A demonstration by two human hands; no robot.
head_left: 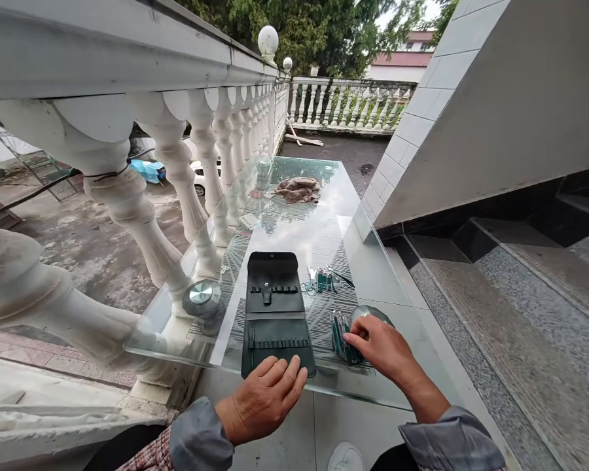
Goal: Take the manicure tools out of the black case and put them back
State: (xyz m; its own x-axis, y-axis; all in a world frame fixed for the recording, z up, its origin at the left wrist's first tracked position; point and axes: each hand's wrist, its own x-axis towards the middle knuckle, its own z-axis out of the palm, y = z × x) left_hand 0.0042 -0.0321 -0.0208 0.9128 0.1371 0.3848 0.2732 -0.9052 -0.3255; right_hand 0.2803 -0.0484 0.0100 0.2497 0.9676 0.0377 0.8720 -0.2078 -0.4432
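Note:
A black manicure case (275, 327) lies unfolded on the glass table, with rows of elastic loops across both halves. One slim tool stands in the leftmost loop of its near half. My left hand (269, 396) lies flat over the case's near edge, fingers stretched out. To the right, green-handled manicure tools (341, 330) lie side by side in a bundle. My right hand (380, 343) is at this bundle, thumb and forefinger pinched on one of the tools; its exact kind is hidden. Beyond lie small scissors (308, 286) and more green-and-silver tools (325, 280).
The glass table (392, 281) rests on round metal-capped supports (202, 296). A crumpled brown cloth (298, 190) lies at its far end, and a small white card (249, 221) on the left. A white balustrade (171, 163) runs along the left; stone stairs (500, 301) rise on the right.

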